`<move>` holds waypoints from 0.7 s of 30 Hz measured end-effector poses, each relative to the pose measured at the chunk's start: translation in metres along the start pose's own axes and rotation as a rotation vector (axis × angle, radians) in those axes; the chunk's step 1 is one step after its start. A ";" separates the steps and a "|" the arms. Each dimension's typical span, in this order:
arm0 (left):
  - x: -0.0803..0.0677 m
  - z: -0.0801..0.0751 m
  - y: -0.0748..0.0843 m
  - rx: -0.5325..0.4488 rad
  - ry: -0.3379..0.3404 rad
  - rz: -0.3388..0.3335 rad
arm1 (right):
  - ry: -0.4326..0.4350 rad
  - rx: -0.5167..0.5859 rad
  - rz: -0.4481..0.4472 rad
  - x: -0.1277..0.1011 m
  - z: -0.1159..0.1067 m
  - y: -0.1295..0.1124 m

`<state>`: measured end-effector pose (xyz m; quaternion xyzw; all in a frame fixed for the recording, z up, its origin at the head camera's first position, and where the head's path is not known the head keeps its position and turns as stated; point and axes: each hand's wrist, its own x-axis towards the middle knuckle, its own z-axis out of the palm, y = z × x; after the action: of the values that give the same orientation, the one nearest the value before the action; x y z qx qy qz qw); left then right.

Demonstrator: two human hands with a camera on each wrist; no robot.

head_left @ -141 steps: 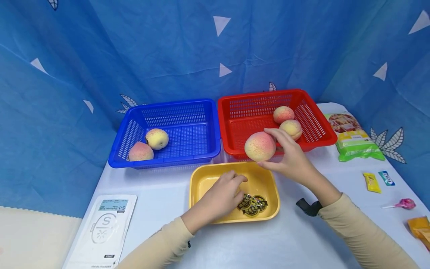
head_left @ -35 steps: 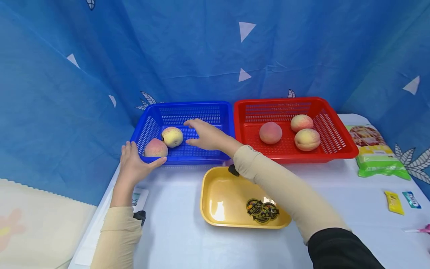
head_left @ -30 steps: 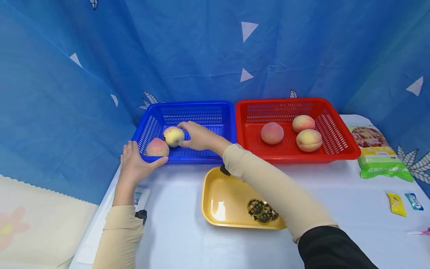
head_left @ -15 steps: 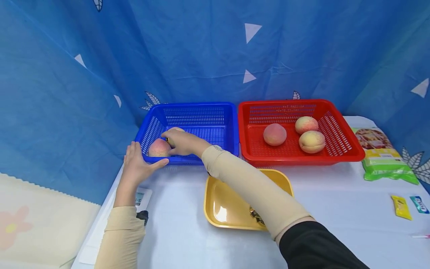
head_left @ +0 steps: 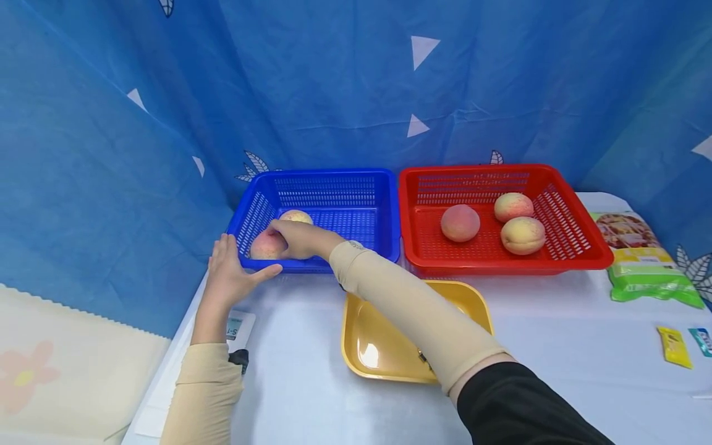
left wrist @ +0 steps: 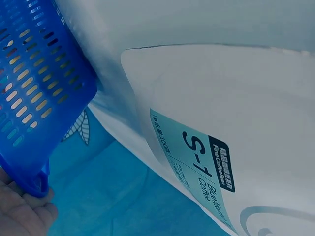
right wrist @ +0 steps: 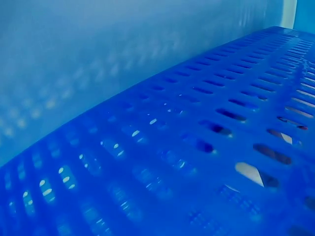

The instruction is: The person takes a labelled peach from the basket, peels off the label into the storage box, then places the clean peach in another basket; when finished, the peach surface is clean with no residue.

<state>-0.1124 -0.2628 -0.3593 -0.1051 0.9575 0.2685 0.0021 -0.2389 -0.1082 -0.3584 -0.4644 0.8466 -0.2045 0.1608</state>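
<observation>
Red basket (head_left: 589, 262): three peaches; blue basket (head_left: 384, 247): two left, right hand (head_left: 297, 238) grip grasping pink peach (head_left: 266, 246), left hand (head_left: 230, 278) steadying rim, thumb pinching it.

A staged recording booth: blue patterned cloth backdrop (head_left: 334, 74) drapes around a white table (head_left: 311, 395).

Both forearms are covered by close-fitting beige sleeves (head_left: 411, 309) that end at the wrists. Above the right one, a black sleeve (head_left: 528, 408) is worn. A small black device (head_left: 239, 358) is strapped under the left wrist. The hands are left bare.
</observation>
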 end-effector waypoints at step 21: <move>0.001 0.000 0.001 0.001 0.008 0.003 | 0.031 0.011 0.159 0.002 0.005 0.007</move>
<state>-0.1136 -0.2622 -0.3590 -0.1046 0.9578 0.2676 -0.0021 -0.2428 -0.1070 -0.3665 -0.3918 0.8819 -0.2028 0.1660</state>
